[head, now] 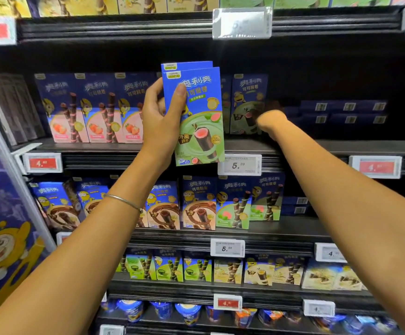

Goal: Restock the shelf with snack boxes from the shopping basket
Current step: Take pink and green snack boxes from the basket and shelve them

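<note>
My left hand (163,117) grips two blue-and-green snack boxes (196,117), stacked one behind the other and held upright in front of the upper shelf (305,147). My thumb lies across the front box. My right hand (269,122) reaches into the dark shelf space beside a standing green box (247,102); its fingers are lost in shadow, so I cannot tell what they touch. The shopping basket is out of view.
Pink strawberry boxes (88,110) stand at the shelf's left. Flat dark blue boxes (346,112) lie stacked at the right. A price tag (239,164) hangs on the shelf edge. Lower shelves hold more boxes and cups. A purple cartoon panel (3,226) borders the left.
</note>
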`<state>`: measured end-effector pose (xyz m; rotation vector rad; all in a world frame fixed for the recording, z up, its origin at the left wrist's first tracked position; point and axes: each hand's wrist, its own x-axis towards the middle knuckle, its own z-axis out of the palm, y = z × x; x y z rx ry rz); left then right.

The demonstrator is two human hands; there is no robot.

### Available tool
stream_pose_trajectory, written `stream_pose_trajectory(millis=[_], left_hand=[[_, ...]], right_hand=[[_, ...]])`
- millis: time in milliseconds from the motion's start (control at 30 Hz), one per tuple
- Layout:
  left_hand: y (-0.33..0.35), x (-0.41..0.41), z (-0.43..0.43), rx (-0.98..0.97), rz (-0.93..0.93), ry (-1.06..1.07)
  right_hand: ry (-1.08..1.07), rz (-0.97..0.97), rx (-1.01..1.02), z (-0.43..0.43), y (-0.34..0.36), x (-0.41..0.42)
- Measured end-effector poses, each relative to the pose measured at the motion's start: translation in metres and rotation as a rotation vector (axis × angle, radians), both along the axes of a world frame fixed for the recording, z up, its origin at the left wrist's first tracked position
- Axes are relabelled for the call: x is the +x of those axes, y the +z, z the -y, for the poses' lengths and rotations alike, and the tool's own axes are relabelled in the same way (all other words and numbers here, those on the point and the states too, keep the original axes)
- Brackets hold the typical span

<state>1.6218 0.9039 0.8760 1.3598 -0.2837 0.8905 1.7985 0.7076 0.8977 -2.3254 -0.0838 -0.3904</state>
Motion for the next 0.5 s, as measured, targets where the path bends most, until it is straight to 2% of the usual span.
stream_pose_trajectory(millis=[133, 267, 367, 433, 500], left_hand=[[-0.001, -0.001, 0.0, 0.004, -0.006, 0.002], [-0.003, -0.001, -0.001, -0.012, -0.017, 0.004], [-0.002, -0.003, 0.002, -0.029, -0.023, 0.014], [-0.001, -0.004, 0.006, -0.049, -0.026, 0.009], [0.001, -0.005, 0.011, -0.065, -0.026, 0.007]], right_hand=[[-0.003, -0.004, 0.043, 0.0, 0.0, -0.004], [0.055, -0.009, 0.29, 0.003, -0.001, -0.022], [0.016, 0.217, 0.462, -0.003, 0.004, -0.059], [0.165, 0.322, 0.581, -0.011, 0.005, -0.098], [0.388, 0.295, 0.571, -0.019, -0.001, -0.133]])
